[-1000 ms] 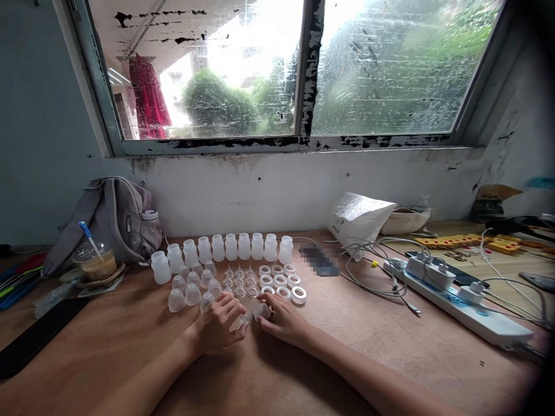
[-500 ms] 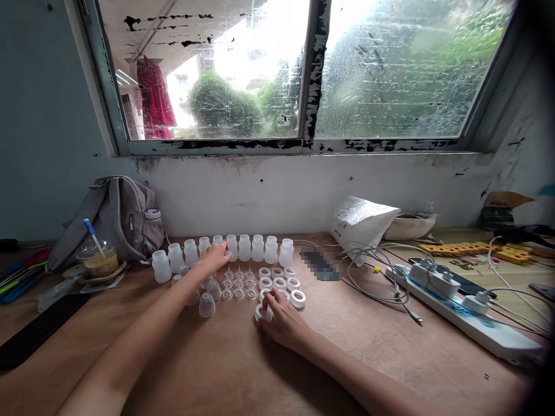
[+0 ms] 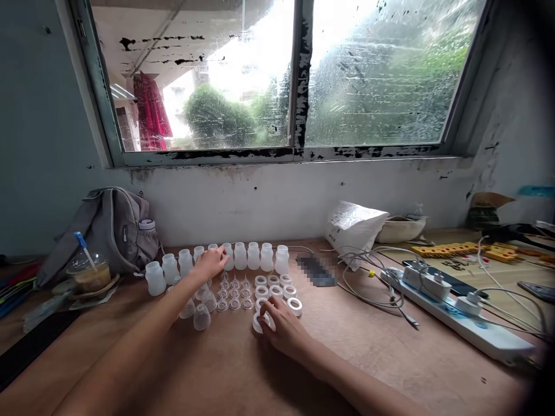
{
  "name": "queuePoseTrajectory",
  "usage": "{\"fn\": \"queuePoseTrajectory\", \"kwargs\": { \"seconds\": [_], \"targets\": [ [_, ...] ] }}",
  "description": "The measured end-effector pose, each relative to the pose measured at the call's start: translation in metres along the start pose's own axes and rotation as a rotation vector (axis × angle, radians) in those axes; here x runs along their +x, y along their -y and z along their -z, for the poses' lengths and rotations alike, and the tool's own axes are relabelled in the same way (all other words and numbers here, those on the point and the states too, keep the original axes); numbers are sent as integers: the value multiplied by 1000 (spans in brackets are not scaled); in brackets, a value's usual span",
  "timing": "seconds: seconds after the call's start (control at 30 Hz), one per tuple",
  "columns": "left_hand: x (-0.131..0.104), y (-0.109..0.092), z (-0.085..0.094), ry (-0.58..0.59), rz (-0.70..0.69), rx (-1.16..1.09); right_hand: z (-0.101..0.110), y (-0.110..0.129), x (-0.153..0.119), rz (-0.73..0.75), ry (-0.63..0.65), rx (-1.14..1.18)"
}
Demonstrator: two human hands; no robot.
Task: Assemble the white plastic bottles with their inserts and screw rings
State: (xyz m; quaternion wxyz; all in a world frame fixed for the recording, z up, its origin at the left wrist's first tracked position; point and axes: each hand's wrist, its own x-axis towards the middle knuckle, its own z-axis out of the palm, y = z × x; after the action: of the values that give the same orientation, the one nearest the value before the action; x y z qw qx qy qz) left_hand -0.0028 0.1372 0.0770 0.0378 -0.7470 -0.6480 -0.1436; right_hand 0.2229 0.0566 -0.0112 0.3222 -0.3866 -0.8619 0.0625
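A row of frosted baby bottles (image 3: 240, 256) stands upright along the back of the table. My left hand (image 3: 210, 263) reaches into that row, its fingers closed at the side of one bottle (image 3: 228, 254); part of the grip is hidden. In front of the bottles lie clear nipples (image 3: 235, 293) in rows, points up. Clear domed caps (image 3: 202, 318) stand left of them, partly behind my left forearm. White screw rings (image 3: 295, 306) lie in rows to the right. My right hand (image 3: 281, 325) has its thumb and fingers around the nearest ring (image 3: 258, 325), which rests on the table.
At the left are a grey backpack (image 3: 117, 225), a drink cup with a straw (image 3: 89, 274) and a black flat object (image 3: 32, 346). A blurred dark object (image 3: 316, 270), a silver-white bag (image 3: 353, 228), loose cables (image 3: 364, 300) and a power strip (image 3: 472, 323) occupy the right.
The whole view has shifted slightly. My right thumb and fingers have spread a little at the near ring. My left hand stays at the same bottle.
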Motion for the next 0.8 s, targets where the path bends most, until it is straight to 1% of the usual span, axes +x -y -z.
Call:
{"fn": "queuePoseTrajectory", "kwargs": {
  "seconds": [0.07, 0.1, 0.13, 0.17, 0.23, 0.27, 0.3, 0.37, 0.5, 0.63, 0.8],
  "targets": [
    [-30, -7, -4, -56, -69, -36, -2, -3, 0, -7, -2, 7],
    [-47, -11, -10, -130, -154, -104, -2, -4, 1, -9, -2, 13],
    [-65, -15, -18, -175, -251, -162, -3, -7, 1, -13, -3, 17],
    [-82, -19, -28, -188, -349, -203, -3, -9, 2, -16, -7, 20],
    [-110, -25, -46, -109, -579, -227, -2, -15, 4, -27, -21, 20],
    [-119, -28, -53, -71, -622, -244, -1, -19, 5, -32, -31, 19],
    [-126, -30, -58, -40, -636, -254, -1, -22, 7, -39, -40, 19],
    [-130, -32, -61, 3, -607, -276, 1, -28, 9, -53, -54, 21],
    [-125, -31, -59, 48, -572, -301, 1, -33, 12, -64, -60, 18],
    [-125, -29, -57, 57, -580, -302, -4, -29, 10, -46, -37, -8],
    [-127, -29, -56, 40, -583, -316, -8, -21, 6, -17, 33, -22]
  ]
}}
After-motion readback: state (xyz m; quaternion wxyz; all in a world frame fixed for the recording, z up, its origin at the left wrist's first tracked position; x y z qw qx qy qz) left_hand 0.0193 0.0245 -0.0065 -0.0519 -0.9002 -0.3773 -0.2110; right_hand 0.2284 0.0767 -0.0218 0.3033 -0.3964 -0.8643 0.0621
